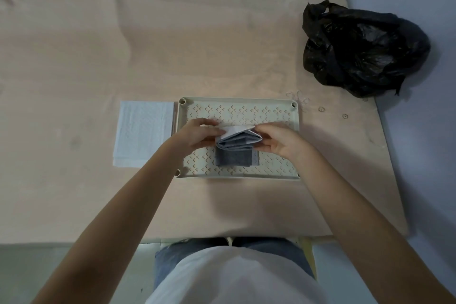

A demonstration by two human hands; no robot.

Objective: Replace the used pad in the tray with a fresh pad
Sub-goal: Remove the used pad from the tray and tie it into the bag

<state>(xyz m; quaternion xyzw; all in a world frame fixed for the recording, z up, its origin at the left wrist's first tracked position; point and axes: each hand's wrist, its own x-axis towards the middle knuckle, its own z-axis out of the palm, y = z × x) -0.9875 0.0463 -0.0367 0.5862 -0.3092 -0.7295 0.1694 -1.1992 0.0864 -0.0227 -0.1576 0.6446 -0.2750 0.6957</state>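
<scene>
A pale green tray (276,111) with a cut-out patterned grid lies in the middle of the table. On the grid sits a grey pad (234,153), folded up into a thick bundle with its white backing showing on top. My left hand (197,133) grips the bundle's left end. My right hand (278,140) pinches its right end between thumb and fingers. The upper folds are lifted above the lower grey part. A flat white pad (143,131) lies on the table just left of the tray.
A crumpled black plastic bag (362,49) sits at the table's far right, near the edge. The table edge runs along the right side and the front, close to my body. Beige tabletop stretches behind and left of the tray.
</scene>
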